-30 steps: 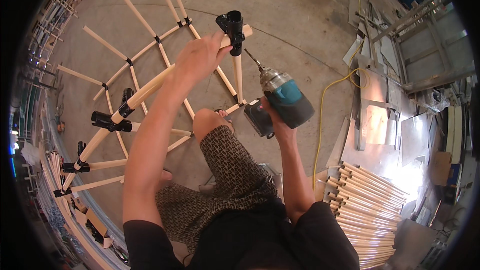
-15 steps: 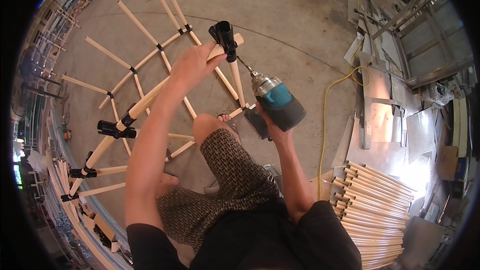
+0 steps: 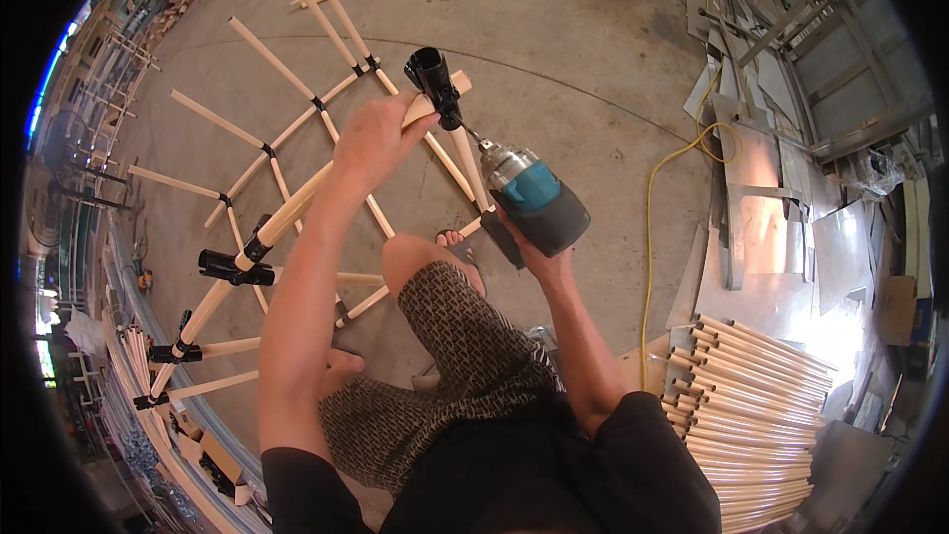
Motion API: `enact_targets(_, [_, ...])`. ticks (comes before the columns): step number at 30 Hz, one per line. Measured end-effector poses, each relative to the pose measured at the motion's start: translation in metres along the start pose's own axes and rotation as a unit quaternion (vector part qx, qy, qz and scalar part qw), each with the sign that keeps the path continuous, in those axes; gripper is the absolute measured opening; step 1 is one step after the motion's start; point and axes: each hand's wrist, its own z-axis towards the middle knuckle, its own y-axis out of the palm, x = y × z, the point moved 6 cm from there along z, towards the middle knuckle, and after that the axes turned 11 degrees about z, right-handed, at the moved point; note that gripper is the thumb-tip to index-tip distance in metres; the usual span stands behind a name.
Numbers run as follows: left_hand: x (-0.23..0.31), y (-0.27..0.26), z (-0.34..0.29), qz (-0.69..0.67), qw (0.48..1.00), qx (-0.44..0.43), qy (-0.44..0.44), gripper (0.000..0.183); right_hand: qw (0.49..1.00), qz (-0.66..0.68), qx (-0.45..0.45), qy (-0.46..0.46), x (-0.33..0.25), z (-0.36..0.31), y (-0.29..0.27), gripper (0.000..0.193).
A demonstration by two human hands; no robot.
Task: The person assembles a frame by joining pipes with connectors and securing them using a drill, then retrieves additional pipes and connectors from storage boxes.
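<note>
Pressing its bit into a black clamp [image 3: 435,85] at the end of a long cream pipe [image 3: 297,208], a teal drill [image 3: 534,198] sits gripped tight in the right hand [image 3: 539,247]. The left hand [image 3: 371,143] wraps closed around the pipe just below the clamp, above the concrete floor [image 3: 573,49]. Cream pipes lie stacked [image 3: 761,396] at lower right, a yellow cable [image 3: 652,237] nearby.

The left hand [image 3: 374,138] gripped a long cream plastic pipe [image 3: 297,206] just below its black plastic clamp fitting [image 3: 435,85], while the right hand [image 3: 529,242] held a teal cordless drill [image 3: 534,200], its bit apparently touching that fitting.
</note>
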Motion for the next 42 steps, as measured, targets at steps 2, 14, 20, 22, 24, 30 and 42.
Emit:
enact_targets(2, [0.001,0.0,0.0,0.007,1.0,0.01,0.002,0.037,1.0,0.01,0.001,0.015,0.001,0.001,0.0,0.024])
enact_targets(14, [-0.01,-0.007,0.005,-0.359,0.922,-0.104,-0.103,0.057,0.997,-0.042,-0.019,-0.06,0.012,0.0,0.005,0.022])
enact_targets(20, [0.004,-0.005,0.019,-0.304,0.933,-0.117,-0.151,0.058,0.997,0.06,-0.014,-0.041,-0.004,0.014,-0.002,0.023])
enact_targets(22, [-0.002,0.002,0.02,-0.291,0.94,-0.092,-0.15,0.057,0.998,0.03,-0.036,-0.038,-0.005,0.014,-0.004,0.022])
enact_targets(24, [-0.003,0.006,0.019,-0.313,0.94,-0.055,-0.124,0.053,0.996,-0.007,-0.087,0.001,0.005,0.009,-0.007,0.018])
enact_targets(30, [0.001,0.005,0.016,-0.323,0.937,-0.054,-0.122,0.046,0.998,0.05,-0.013,0.047,-0.001,-0.009,0.013,0.015])
enact_targets(42, [-0.009,0.004,0.01,-0.341,0.935,-0.061,-0.073,0.052,0.998,0.001,0.003,0.063,0.025,-0.017,0.014,0.018])
